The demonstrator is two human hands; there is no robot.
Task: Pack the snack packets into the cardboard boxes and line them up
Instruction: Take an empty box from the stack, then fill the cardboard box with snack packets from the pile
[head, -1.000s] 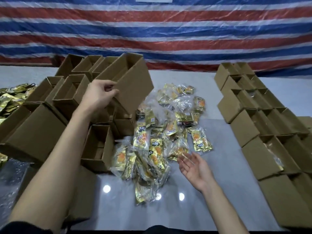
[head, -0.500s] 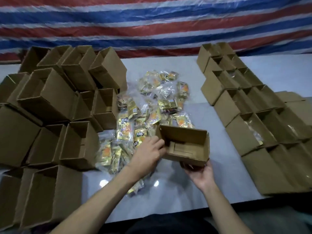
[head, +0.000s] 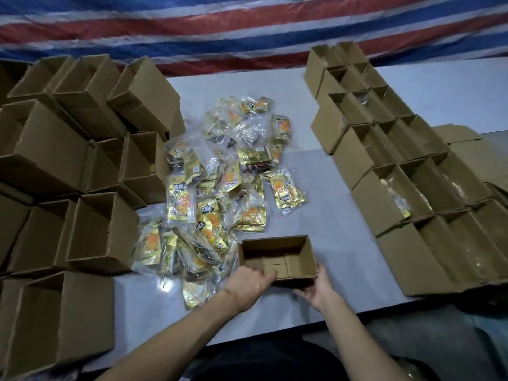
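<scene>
From my head view, I have one empty box (head: 277,261) in front of me on the bench (head: 330,215), open side up, sitting at about 6 o'clock from the heap of snack packets (head: 220,182). My left hand (head: 248,284) grips its near-left corner, fingers (head: 268,276) curled over the rim. My right hand (head: 316,291) cups the near-right corner from below and outside, fingers wrapped on the cardboard. Neither hand holds a packet.

The heap lies at the bench's middle, its nearest packets just touching the box's left wall. Empty boxes (head: 90,229) crowd my 9 o'clock side, some tipped and stacked. At 3 o'clock stand the lined-up boxes (head: 406,188), and a few show plastic glinting inside, so I judge those are filled.

To do this step well, I think I should seat the box flat and square to me, then let my left hand go for packets while my right steadies the wall. The inner flaps look folded on the floor of the box; I would press packets down flat so they don't spring up. The packets are slick and loose, so I would take a small bunch at a time. The box is light and likely to skid if I push in from one side only.
</scene>
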